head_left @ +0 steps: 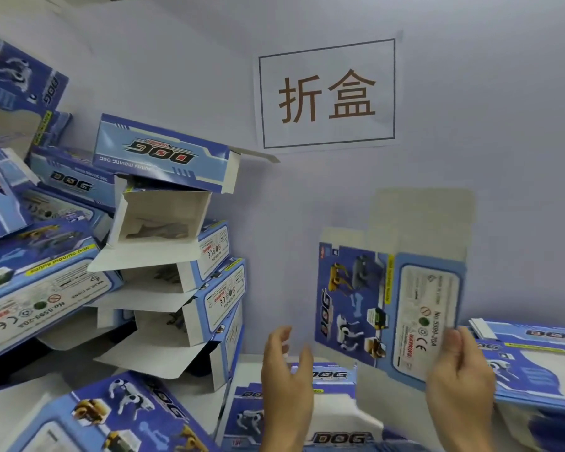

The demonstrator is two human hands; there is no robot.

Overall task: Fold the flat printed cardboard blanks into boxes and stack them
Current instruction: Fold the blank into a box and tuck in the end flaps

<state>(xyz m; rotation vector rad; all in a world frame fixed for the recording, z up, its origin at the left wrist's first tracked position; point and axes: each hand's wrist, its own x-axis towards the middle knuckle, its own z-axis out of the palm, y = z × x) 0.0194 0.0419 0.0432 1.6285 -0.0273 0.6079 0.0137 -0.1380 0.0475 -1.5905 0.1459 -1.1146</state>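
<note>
- The right hand (459, 367) pinched the lower right corner of a flat blank (388, 308), thumb on the printed face and the other fingers hidden behind the card, so how far they wrapped I could not tell.
- The blank stood upright in the air in front of the wall, printed side toward the person, its plain white flaps (424, 220) sticking up at the top. It looked flat, not yet opened into a tube.
- The left hand (286, 363) hung just beside the blank's lower left edge, fingers loosely curved and holding nothing, not touching the card as far as I could see.
- Under the right hand lay a pile of unfolded blanks (535, 357), and more printed card (333, 375) lay flat on the table below both hands.
- To the left the finished boxes (190, 288) sat in a leaning stack, open ends facing out, one box (163, 151) tipped on top.
- A paper sign (327, 93) hung on the wall behind.
- My reading: this was the start of one fold, a fresh blank just lifted. The next move would call for the left hand to take the free edge so both hands could squeeze the sides and pop it open, then tuck the flaps.
- The stack looked unsteady, so placing another box would need care.
</note>
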